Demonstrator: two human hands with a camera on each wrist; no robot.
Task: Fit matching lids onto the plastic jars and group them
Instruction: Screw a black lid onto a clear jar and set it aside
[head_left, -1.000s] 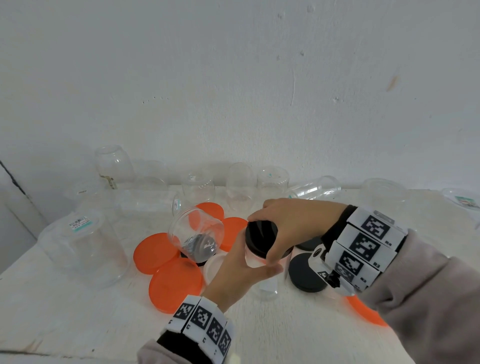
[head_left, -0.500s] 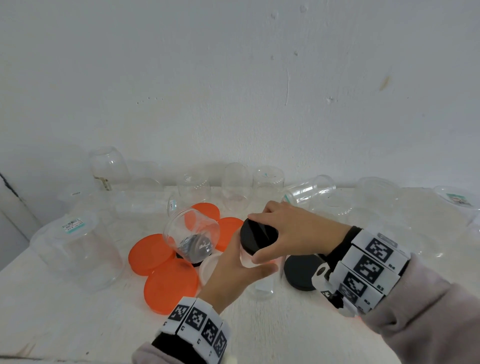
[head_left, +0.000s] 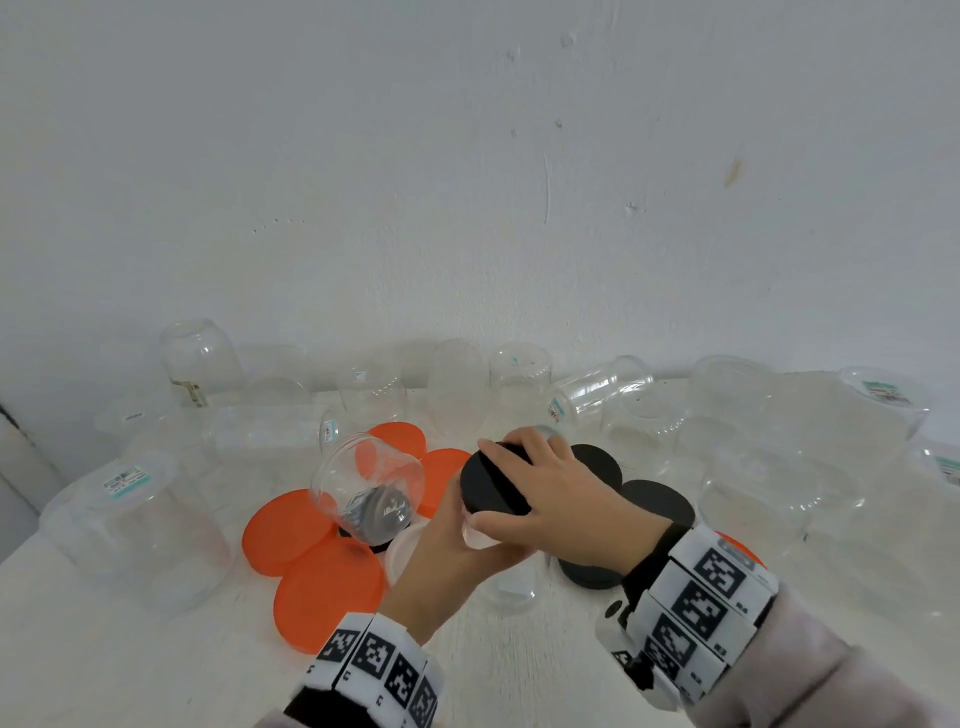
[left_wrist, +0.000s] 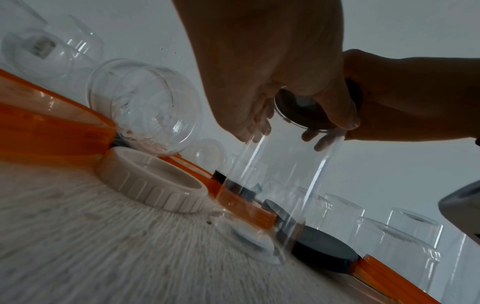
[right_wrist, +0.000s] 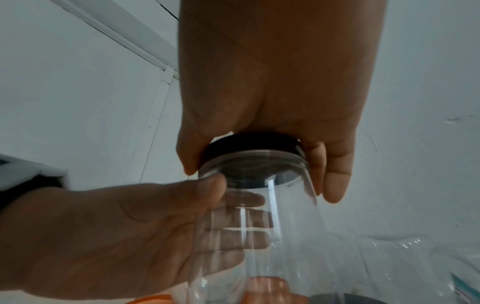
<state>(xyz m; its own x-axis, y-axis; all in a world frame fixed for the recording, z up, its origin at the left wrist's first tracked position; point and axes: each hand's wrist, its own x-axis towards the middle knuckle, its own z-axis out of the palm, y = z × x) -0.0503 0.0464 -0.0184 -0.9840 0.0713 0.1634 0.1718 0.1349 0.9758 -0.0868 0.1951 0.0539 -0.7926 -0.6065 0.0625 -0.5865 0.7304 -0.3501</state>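
One clear cylindrical jar (head_left: 511, 582), gripped by left hand (head_left: 441, 561); one round black lid (head_left: 491, 480), gripped by right hand (head_left: 561, 499). Four flat orange lids (head_left: 327, 592); one ribbed white lid (left_wrist: 153, 183).

I see a plain, bare indoor work corner, more a staging table than a kitchen: a scuffed white wall (head_left: 467, 182) beyond my hands, a rough white table (head_left: 130, 665) beneath them, crowded only with clear jars (head_left: 135, 525) and loose orange lids (head_left: 327, 592)

Four orange lids (head_left: 291, 525), four black lids (head_left: 491, 480), one white lid (left_wrist: 153, 185).
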